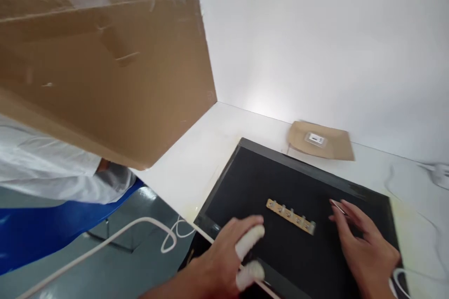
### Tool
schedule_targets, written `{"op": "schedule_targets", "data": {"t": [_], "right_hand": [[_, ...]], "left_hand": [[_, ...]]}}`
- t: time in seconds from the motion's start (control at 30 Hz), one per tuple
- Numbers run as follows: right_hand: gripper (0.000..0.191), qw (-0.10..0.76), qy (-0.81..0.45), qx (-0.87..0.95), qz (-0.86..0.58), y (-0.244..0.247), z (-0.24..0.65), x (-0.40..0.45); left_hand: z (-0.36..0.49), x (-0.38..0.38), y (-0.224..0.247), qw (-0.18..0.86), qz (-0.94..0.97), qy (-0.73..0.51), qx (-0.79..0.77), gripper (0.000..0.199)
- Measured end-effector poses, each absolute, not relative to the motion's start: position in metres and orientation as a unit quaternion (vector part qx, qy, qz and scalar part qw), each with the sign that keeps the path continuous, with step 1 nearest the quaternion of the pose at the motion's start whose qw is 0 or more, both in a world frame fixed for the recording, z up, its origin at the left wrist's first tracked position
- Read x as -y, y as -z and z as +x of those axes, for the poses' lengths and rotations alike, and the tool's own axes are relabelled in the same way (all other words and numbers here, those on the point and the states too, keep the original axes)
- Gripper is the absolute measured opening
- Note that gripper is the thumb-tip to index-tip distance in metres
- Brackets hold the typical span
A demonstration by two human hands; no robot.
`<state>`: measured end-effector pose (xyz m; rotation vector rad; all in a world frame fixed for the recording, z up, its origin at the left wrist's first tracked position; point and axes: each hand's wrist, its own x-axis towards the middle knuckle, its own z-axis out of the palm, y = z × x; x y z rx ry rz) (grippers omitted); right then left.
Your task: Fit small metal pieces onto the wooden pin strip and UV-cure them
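A narrow tan strip [290, 216] carrying several small clear and metallic parts lies on a black mat [252, 177]. Left of the strip, my left hand [235, 252] is over the mat's front edge, fingers apart and nothing visible between them; two fingers wear white finger covers [249, 241]. To the right of the strip, my right hand [366, 245] pinches a thin shiny piece [338, 206] between thumb and forefinger. The piece is too small and blurred to name. Neither hand touches the strip.
A large cardboard panel [115, 65] stands at the left. Behind the mat lies a brown paper piece [321, 141] with a small labelled packet. White cords [438, 238] run along the right. Beyond the panel, a person's white sleeve [52, 163] shows; a pale hose [115, 240] hangs below.
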<state>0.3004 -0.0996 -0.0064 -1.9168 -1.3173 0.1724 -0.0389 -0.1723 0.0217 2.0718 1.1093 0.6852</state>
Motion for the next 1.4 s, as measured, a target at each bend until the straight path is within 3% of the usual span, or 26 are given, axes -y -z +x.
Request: {"op": "schedule_targets", "data": {"t": [0.13,0.37,0.53,1.0,1.4], "right_hand": [[0.084,0.395,-0.069,0.489,-0.775,-0.005,0.299,0.095],[0.058,0.403,-0.014,0.565,-0.720,0.010,0.290,0.095],[0.043,0.416,-0.056,0.548,-0.724,0.012,0.277,0.093],[0.038,0.411,-0.068,0.515,-0.749,0.013,0.270,0.087],[0.057,0.445,-0.162,0.489,-0.732,0.017,0.278,0.087]], "left_hand": [[0.019,0.057,-0.020,0.255,0.726,-0.457,-0.447,0.054],[0.066,-0.065,0.013,0.234,0.717,-0.460,-0.469,0.067],[0.072,-0.075,0.027,0.254,0.742,-0.449,-0.427,0.071],[0.076,-0.082,0.027,0.309,0.676,-0.505,-0.438,0.073],[0.070,-0.086,0.030,0.329,0.649,-0.517,-0.451,0.065]]}}
